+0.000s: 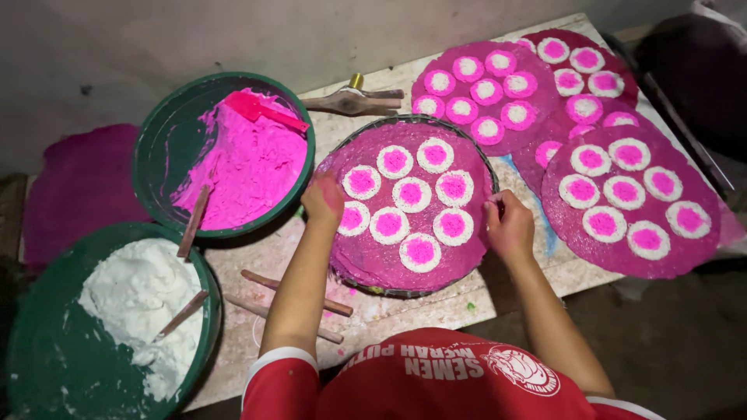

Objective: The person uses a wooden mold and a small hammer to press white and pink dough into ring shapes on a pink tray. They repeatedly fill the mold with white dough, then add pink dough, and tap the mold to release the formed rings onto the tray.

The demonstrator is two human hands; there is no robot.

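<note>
Gripping opposite edges, a round pink sheet (366, 257) on a woven tray (467, 268) is being held in the head view: the left hand (323, 198) is curled on its left rim, the right hand (507, 225) is pinching its right rim. Nine pink-and-white discs (411, 194) are being carried on it. Lifting level seems called for next. Two green basins (152, 132) are standing left; three more filled sheets (560, 249) are lying right.

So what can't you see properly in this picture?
All in the head view:
- Left hand: its fingers curl over the round tray's rim, so what they pinch is hidden.
- Right hand: its own knuckles hide its fingertips.
- White paste basin: cut off by the left and bottom edges.
- Dark shape top right: too dim to name.
- Tool behind the tray: partly hidden by the rim.
</note>
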